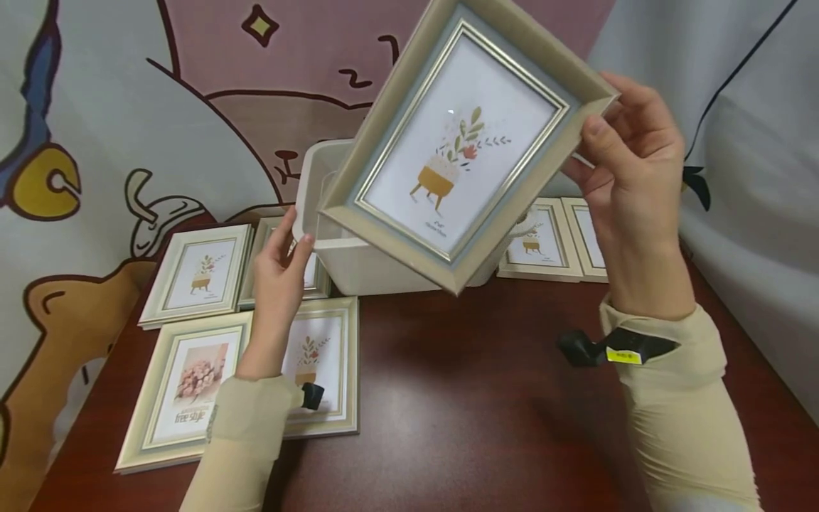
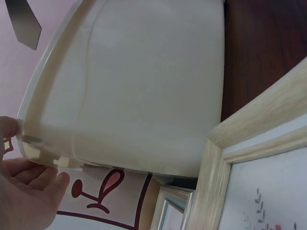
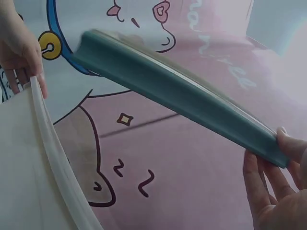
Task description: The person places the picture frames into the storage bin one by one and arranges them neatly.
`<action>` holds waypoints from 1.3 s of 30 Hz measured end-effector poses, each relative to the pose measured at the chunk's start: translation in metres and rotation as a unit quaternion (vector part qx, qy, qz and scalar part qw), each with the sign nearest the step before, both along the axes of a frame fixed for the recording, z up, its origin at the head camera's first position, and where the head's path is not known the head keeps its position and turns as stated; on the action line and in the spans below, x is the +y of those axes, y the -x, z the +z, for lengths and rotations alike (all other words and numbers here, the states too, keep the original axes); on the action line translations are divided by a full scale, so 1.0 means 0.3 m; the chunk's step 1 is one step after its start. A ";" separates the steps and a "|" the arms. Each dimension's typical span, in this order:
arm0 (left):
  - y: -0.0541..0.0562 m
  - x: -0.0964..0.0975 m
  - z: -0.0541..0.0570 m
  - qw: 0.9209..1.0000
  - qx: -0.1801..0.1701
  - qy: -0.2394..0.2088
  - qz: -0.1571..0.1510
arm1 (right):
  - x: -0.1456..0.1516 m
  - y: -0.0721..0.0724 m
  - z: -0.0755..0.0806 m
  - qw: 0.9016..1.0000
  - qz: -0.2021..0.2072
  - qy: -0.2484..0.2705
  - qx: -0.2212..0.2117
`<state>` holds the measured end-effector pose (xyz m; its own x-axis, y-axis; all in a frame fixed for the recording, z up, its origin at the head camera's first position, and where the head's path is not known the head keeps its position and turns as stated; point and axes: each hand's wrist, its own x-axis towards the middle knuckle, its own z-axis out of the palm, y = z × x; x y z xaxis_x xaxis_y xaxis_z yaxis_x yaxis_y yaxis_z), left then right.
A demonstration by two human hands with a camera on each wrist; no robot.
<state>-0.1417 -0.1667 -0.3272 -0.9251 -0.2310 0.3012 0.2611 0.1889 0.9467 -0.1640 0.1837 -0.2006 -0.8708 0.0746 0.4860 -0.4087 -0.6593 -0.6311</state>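
Observation:
My right hand (image 1: pixel 633 149) grips one corner of a beige picture frame (image 1: pixel 397 235), which is tilted in the air above and in front of a white plastic bin (image 1: pixel 390 274). The print behind its glass shows a potted plant. In the right wrist view the picture frame (image 3: pixel 187 103) appears edge-on, its side greenish, with thumb above and fingers below. My left hand (image 1: pixel 279 284) holds the bin's left rim between thumb and fingers. The left wrist view shows this hand (image 2: pixel 31 187) at the corner of the bin (image 2: pixel 153 86). Much of the bin's inside is hidden by the raised picture frame.
Several picture frames lie on the dark red table (image 1: pixel 461 427): a cream one (image 1: pixel 239 245) and a flower-photo one (image 1: pixel 163 355) at left, a larger one (image 1: pixel 345 370) under the left wrist, others (image 1: pixel 544 270) right of the bin. A cartoon-printed cloth (image 1: pixel 211 142) hangs behind.

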 end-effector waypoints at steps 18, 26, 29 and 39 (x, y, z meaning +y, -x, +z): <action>-0.002 0.000 -0.002 1.000 0.008 0.005 0.004 | -0.051 0.087 -0.053 0.984 -0.159 -0.009 -0.075; -0.001 0.001 -0.001 1.000 0.008 0.006 0.008 | -0.041 0.130 -0.087 0.972 -0.221 -0.036 -0.077; 0.000 0.001 -0.003 1.000 0.006 0.003 0.007 | -0.039 0.136 -0.090 0.967 -0.237 -0.040 -0.080; -0.003 0.004 -0.002 1.000 0.002 -0.002 0.008 | -0.040 0.135 -0.153 0.909 -0.359 -0.211 0.028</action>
<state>-0.1407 -0.1655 -0.3277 -0.9203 -0.2473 0.3032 0.2609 0.1896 0.9466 -0.2046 0.1717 -0.2465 -0.6436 0.4112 0.6455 -0.6776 0.0859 -0.7304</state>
